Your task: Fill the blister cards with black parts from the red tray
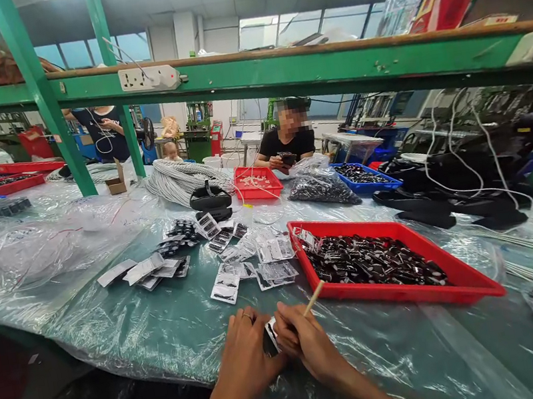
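Near the table's front edge, my left hand is closed on a small white-and-black card. Beside it, my right hand grips a thin wooden stick that points up and to the right, and its fingers touch the card's right side. Beyond my hands lie loose printed cards and a stack of white cards. A red tray full of small shiny black pieces stands to the right. My fingers hide most of the held card.
Plastic sheeting covers the table. Farther back are coiled white cable, a black case, a small red tray, a bag of black pieces and a blue tray. A green shelf beam crosses above; a person sits opposite.
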Motion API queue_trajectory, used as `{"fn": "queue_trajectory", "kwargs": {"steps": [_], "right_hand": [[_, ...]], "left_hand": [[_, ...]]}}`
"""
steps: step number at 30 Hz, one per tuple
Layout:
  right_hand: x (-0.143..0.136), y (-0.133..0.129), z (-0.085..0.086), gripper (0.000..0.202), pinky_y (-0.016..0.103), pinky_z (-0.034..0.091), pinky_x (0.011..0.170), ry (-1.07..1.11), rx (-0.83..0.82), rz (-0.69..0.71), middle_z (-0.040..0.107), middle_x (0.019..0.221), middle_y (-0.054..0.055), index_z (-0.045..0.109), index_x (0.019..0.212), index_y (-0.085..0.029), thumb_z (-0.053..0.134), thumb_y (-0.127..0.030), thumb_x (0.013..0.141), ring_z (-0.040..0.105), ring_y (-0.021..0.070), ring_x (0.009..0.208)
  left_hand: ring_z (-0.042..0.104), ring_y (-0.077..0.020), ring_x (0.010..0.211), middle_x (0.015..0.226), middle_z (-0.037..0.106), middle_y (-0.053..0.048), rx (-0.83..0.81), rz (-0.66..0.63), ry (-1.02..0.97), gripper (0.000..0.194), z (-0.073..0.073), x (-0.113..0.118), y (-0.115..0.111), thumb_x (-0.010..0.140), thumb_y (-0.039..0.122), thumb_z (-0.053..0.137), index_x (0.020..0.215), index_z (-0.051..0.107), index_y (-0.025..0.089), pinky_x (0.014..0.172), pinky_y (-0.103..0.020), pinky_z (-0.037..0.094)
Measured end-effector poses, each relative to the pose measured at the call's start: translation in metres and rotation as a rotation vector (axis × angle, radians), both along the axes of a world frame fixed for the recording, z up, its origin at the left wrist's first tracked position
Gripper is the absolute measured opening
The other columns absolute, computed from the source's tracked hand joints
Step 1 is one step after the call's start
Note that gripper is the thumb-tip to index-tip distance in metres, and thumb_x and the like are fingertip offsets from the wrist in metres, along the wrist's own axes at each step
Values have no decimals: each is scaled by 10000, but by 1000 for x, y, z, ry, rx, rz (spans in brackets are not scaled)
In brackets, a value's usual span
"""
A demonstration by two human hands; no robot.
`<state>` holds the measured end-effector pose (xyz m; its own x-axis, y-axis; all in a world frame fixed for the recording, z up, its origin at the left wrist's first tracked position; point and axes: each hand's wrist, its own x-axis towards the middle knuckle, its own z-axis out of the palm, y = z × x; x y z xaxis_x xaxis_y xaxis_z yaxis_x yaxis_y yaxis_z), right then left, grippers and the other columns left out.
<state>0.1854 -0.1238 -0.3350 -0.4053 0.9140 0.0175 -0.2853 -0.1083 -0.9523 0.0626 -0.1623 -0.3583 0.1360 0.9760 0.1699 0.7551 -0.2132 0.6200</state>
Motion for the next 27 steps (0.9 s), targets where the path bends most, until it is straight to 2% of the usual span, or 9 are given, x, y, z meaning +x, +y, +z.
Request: {"fn": "queue_trajectory", "kwargs": {"steps": [4,8,10,12,14,18,22,24,27], "right_hand": [[51,-4,18,543,221,286,416,-139,102,-97,332,491,-71,425,580,-222,516,-685,848,303,89,407],[133,-4,8,314,309,545,697,-943,647,-342,713,883,49,668,938,-252,490,-511,948,674,234,828],[167,-5,-10,349,341,581,737,-1203,989,-403,741,960,76,704,976,-254,410,-441,986,705,267,903],[186,-7,-23,387,354,602,701,-1346,1280,-467,740,927,101,717,973,-227,352,-354,1006,722,265,836],[189,-7,-22,369,368,611,689,-1390,1427,-527,728,921,112,711,973,-209,350,-284,1006,720,257,797],[166,7,17,277,401,579,892,-1219,1378,-641,684,1130,133,644,1179,-185,452,-216,982,670,258,1045],[143,52,61,437,458,499,1034,-1095,1257,-523,588,1351,175,545,1364,-142,537,-298,956,566,293,1243],[142,76,68,465,478,491,1036,-1023,1134,-494,616,1322,186,581,1330,-123,578,-371,938,588,310,1219],[150,100,62,398,449,534,968,-846,936,-476,708,1182,142,674,1199,-157,620,-429,913,672,292,1080]], "left_hand": [[517,-322,1122,1207,589,-103,-55,-1,-118,540,2,-7,0,706,359,770,1203,624,209,997,-465,381],[596,-287,1054,1165,651,-88,-167,-41,-531,628,4,-15,6,702,287,747,1301,562,241,966,-429,429],[651,-256,942,1047,684,-74,-192,-60,-821,712,6,-12,12,707,302,742,1369,488,232,902,-403,475],[679,-250,893,978,702,-77,-207,-51,-1056,744,10,-3,21,668,329,789,1341,501,199,851,-379,505],[691,-260,919,982,726,-104,-221,-35,-1166,669,17,11,34,628,335,834,1228,588,167,853,-369,512],[694,-264,951,1016,753,-132,-183,-123,-1199,511,41,50,70,632,357,852,1071,699,146,889,-375,505],[702,-249,864,917,766,-119,-141,-200,-1226,501,62,90,114,555,403,889,948,740,130,849,-362,515],[693,-220,856,893,763,-84,-102,-207,-1228,498,68,103,134,546,414,893,939,739,151,841,-331,509],[680,-189,793,823,752,-45,-87,-241,-1201,462,70,114,155,521,394,908,888,742,169,788,-298,509]]}}
